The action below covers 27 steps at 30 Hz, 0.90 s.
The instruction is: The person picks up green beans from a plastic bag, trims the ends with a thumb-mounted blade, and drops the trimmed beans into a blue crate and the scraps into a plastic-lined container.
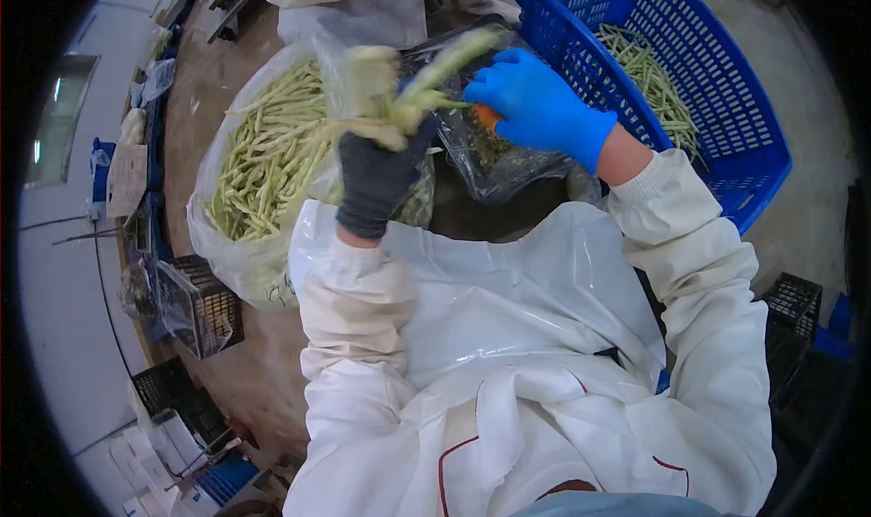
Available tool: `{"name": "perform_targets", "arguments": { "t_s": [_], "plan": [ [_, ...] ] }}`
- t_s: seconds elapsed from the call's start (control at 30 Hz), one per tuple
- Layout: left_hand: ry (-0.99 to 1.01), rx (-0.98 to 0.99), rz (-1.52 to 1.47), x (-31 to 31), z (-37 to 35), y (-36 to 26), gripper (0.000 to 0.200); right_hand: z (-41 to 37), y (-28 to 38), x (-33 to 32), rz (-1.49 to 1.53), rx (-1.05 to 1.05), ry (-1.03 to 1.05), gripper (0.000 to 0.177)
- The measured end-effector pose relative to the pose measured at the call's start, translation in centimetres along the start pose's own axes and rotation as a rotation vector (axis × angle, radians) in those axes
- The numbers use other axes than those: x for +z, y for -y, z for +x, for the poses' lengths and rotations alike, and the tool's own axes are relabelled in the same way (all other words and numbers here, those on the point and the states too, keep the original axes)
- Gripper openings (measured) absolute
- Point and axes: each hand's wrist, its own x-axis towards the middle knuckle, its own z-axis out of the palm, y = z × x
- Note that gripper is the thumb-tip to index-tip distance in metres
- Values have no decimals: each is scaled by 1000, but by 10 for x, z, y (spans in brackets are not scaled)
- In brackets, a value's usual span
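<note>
My left hand [379, 177], in a dark grey glove, grips a bunch of pale green beans [408, 95] that is blurred with motion. My right hand [537, 107], in a blue glove, is closed on a small orange tool [487, 116] at the ends of those beans. Both hands are above a dark plastic bag of trimmings [508, 159]. A clear bag full of green beans [272, 159] lies to the left of my left hand.
A blue plastic crate [717, 109] with some beans in it stands at the right. Black crates [195, 304] sit on the floor at the left and right. Another person's clothing [349, 4] shows at the top. A clear apron covers my lap.
</note>
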Motion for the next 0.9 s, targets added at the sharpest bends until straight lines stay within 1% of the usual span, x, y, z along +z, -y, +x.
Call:
{"name": "perform_targets", "arguments": {
  "t_s": [0.07, 0.17, 0.27, 0.3, 0.37, 0.4, 0.47, 0.6, 0.7, 0.8, 0.87, 0.9],
  "plan": [
    [-37, -8, -84, 28, -10, 6, 34, 1, 9, 4, 36, -67, -72, 18],
    [-9, -99, -144, 32, -9, -2, 29, -1, 22, 3, 130, 157, -4, 16],
    [53, -234, -428, 27, -5, -9, 21, 4, 35, 15, 508, 300, -303, 13],
    [46, -314, -630, 27, -5, -13, 20, 5, 32, 13, 642, 369, -200, 15],
    [32, -467, -1036, 27, -5, -21, 19, 8, 33, 4, 819, 527, -113, 15],
    [37, -483, -1052, 25, -5, -22, 19, 8, 34, 2, 906, 607, -69, 15],
    [46, -517, -1085, 23, -5, -23, 18, 7, 34, 2, 856, 513, -120, 15],
    [86, -517, -1017, 23, -6, -21, 20, 5, 33, 3, 684, 362, -171, 15],
    [107, -515, -1046, 27, -9, -16, 20, 3, 33, 2, 583, 320, -152, 16],
    [117, -544, -1108, 27, -8, -16, 20, 4, 36, -7, 676, 415, -129, 14],
    [118, -561, -1121, 26, -6, -20, 20, 6, 39, -15, 707, 513, -74, 14],
    [137, -515, -1044, 27, -6, -20, 21, 6, 40, -17, 723, 563, -45, 14]
  ]
}}
